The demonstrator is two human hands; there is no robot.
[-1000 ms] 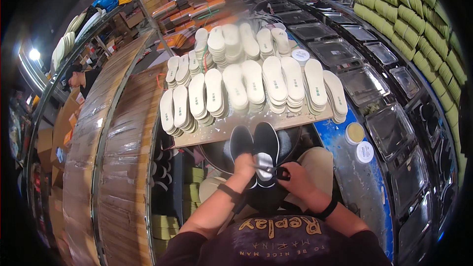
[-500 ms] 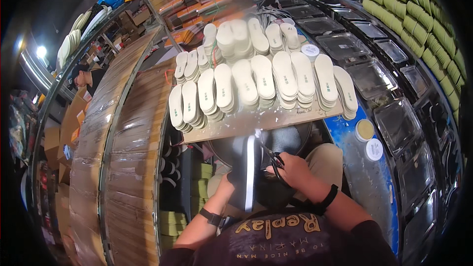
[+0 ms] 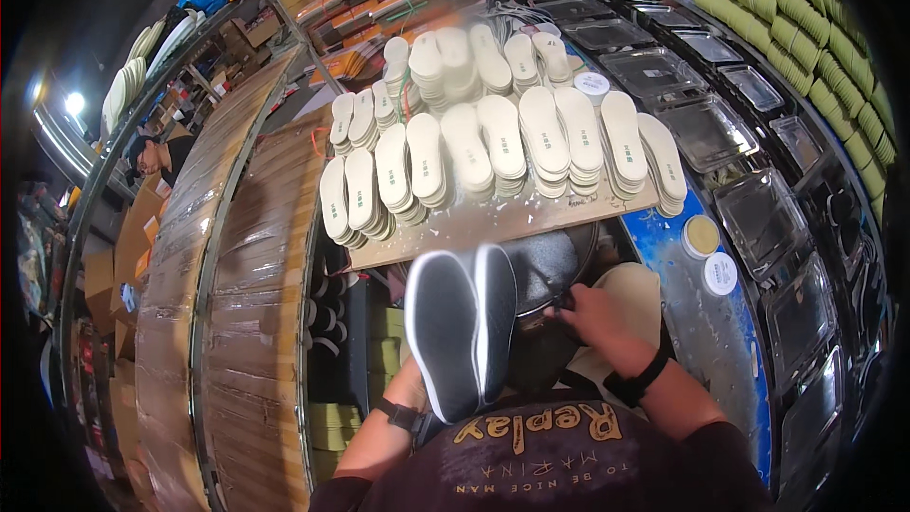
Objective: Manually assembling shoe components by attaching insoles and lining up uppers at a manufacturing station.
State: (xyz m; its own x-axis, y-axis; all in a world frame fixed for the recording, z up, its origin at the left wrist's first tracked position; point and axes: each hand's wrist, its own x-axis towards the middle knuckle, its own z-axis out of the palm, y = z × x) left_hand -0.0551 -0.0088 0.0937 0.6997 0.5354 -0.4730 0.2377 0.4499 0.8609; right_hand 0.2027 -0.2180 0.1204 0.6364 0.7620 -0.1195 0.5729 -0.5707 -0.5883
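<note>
In front of my body a pair of shoes stands with the soles toward me: one dark sole with a white edge (image 3: 444, 332) on the left, and a second dark shoe with a white edge (image 3: 498, 322) pressed against its right side. My left hand (image 3: 413, 381) is closed on the pair from the lower left, its fingers mostly hidden behind the shoes. To the right, my right hand (image 3: 595, 320) is closed around black scissors (image 3: 561, 307), held apart from the shoes; their blades are hard to make out.
Beyond the shoes a board (image 3: 493, 228) carries several stacks of cream insoles (image 3: 545, 133). A dark round tub (image 3: 545, 270) sits under its near edge. At right are a blue bench (image 3: 716, 351) with round containers (image 3: 720, 273) and clear plastic trays (image 3: 763, 223). A wrapped table (image 3: 256, 303) and another person (image 3: 161, 159) are at left.
The shoes have turned from edge-on so the left sole faces me, and both shoes now show. My right hand with the scissors has moved slightly right, away from them.
</note>
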